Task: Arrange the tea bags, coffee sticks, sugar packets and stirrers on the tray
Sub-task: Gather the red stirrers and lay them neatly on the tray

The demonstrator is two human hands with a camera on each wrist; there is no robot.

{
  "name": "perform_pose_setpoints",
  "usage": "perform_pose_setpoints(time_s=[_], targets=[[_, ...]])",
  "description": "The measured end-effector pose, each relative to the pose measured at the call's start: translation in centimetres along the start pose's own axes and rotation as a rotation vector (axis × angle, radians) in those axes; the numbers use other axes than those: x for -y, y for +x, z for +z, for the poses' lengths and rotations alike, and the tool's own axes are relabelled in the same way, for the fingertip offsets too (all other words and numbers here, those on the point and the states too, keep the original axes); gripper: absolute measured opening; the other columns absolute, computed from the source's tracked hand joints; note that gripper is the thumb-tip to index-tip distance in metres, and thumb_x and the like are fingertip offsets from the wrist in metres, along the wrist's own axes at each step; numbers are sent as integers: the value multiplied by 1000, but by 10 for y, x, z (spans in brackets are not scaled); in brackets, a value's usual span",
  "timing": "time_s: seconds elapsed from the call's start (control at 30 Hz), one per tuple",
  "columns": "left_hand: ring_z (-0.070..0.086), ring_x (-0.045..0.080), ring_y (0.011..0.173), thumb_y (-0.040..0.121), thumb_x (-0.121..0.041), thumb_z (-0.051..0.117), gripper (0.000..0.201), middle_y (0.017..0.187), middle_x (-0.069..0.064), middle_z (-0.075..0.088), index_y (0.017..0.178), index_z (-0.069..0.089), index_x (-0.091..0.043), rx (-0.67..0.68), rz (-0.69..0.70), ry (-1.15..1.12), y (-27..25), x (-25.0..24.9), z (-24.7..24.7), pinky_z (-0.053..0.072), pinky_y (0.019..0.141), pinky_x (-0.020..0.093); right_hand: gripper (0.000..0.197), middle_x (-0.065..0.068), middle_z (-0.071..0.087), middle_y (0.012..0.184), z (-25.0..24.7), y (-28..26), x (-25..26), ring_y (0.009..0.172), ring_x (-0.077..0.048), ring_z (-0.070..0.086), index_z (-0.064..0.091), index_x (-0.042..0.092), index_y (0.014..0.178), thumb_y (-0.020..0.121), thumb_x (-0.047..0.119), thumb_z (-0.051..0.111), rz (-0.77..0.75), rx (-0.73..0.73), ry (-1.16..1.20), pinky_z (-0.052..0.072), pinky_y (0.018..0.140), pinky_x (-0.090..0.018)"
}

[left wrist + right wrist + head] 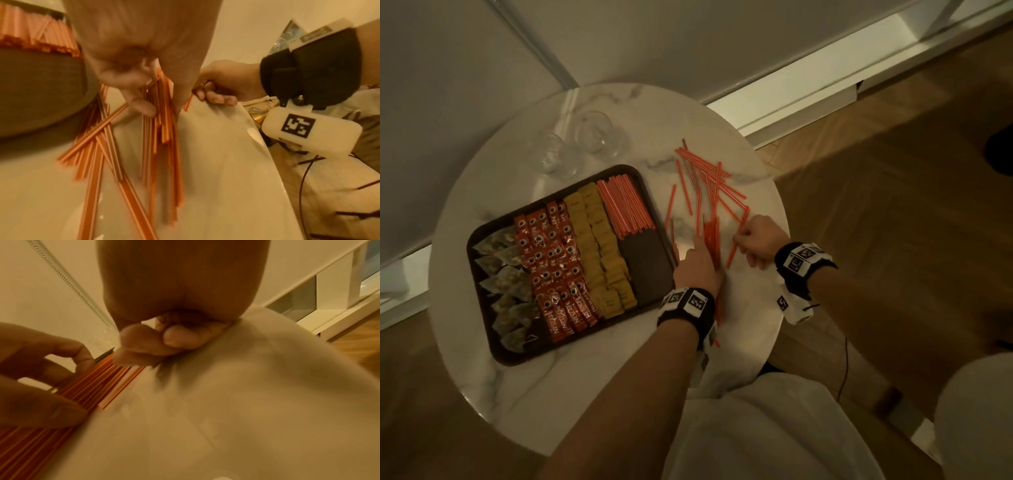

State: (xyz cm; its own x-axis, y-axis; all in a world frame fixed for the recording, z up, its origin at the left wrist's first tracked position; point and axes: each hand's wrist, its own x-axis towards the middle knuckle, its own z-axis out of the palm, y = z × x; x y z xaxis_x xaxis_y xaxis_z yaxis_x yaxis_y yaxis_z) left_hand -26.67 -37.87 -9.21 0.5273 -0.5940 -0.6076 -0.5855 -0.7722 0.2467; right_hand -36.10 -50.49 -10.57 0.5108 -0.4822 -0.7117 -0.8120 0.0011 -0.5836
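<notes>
Tray (482, 236) on round table (592, 377): tea bags (506, 270), coffee sticks (554, 270), sugar packets (602, 253), stirrers (625, 205) in rows. Right of tray, left hand (697, 267) grips stirrer bunch (710, 236). Right hand (756, 240) pinches loose stirrer (732, 251).

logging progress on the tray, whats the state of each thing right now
tray: partly filled, near-right corner bare
tea bags: on tray
coffee sticks: on tray
sugar packets: on tray
loose stirrers: scattered on table
left hand: holding a stirrer bundle
right hand: pinching one stirrer
glasses: empty
</notes>
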Motion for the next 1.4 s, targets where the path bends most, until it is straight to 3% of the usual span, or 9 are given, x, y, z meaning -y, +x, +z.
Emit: perform_pose_setpoints(time_s=[0.17, 0.3, 0.43, 0.77, 1.1, 1.2, 1.27, 1.33, 1.4], targets=[[64, 35, 100, 87, -25, 65, 62, 114, 9, 63, 137, 29, -16, -61, -57, -105, -24, 11, 16, 51, 82, 44, 23, -10, 69, 57, 10, -9, -10, 42, -19, 62, 62, 6, 77, 96, 14, 52, -51, -7, 53, 46, 41, -23], [65, 31, 96, 86, -28, 66, 39, 107, 8, 65, 117, 47, -16, -74, -133, -233, -31, 16, 26, 55, 84, 44, 18, -8, 70, 64, 27, -20, -27, 47, -12, 63, 66, 7, 83, 97, 13, 55, -148, -46, 110, 49, 50, -22], [62, 27, 98, 92, -39, 60, 28, 104, 6, 66, 110, 60, -18, -76, -89, -151, -34, 19, 30, 54, 83, 40, 16, -18, 72, 77, 41, -31, -34, 60, -21, 65, 68, 2, 94, 99, 12, 56, -138, -25, 242, 54, 57, -25], [50, 28, 115, 103, -26, 42, 22, 112, 10, 63, 111, 55, -11, -117, 52, 37, -50, 36, 43, 44, 85, 40, 23, -26, 72, 86, 61, -48, -33, 75, -31, 72, 68, -7, 93, 101, 8, 53, -58, 52, 408, 59, 76, -42], [51, 29, 113, 106, -30, 34, 32, 118, 11, 59, 118, 54, -8, -112, 152, -33, -70, 61, 32, 40, 94, 41, 16, -18, 74, 82, 57, -48, -34, 71, -25, 74, 66, -5, 104, 99, 2, 52, 4, 102, 418, 61, 67, -32], [58, 30, 107, 104, -31, 37, 34, 115, 14, 62, 124, 51, -7, 19, 175, -225, -72, 80, 32, 49, 90, 43, 16, -20, 74, 85, 55, -48, -34, 72, -26, 73, 66, -4, 104, 98, 2, 53, -5, 111, 422, 61, 70, -33], [61, 26, 100, 104, -29, 38, 33, 113, 10, 63, 126, 50, -7, 63, 193, -329, -79, 91, 27, 48, 85, 34, 16, -21, 73, 86, 53, -49, -33, 72, -27, 73, 67, -5, 104, 98, 2, 53, -15, 105, 413, 60, 71, -33], [58, 19, 88, 105, -25, 39, 25, 103, 5, 60, 117, 52, -7, 108, 204, -378, -90, 98, 17, 40, 75, 24, 16, -21, 73, 84, 52, -52, -31, 67, -23, 71, 68, -5, 102, 98, 1, 54, -24, 88, 395, 60, 64, -29], [57, 18, 81, 106, -29, 39, 19, 99, 4, 61, 106, 49, -12, 161, 212, -378, -98, 105, 10, 42, 72, 27, 16, -19, 70, 75, 49, -55, -28, 54, -17, 67, 69, -4, 99, 97, 2, 54, -42, 64, 360, 53, 52, -21]])
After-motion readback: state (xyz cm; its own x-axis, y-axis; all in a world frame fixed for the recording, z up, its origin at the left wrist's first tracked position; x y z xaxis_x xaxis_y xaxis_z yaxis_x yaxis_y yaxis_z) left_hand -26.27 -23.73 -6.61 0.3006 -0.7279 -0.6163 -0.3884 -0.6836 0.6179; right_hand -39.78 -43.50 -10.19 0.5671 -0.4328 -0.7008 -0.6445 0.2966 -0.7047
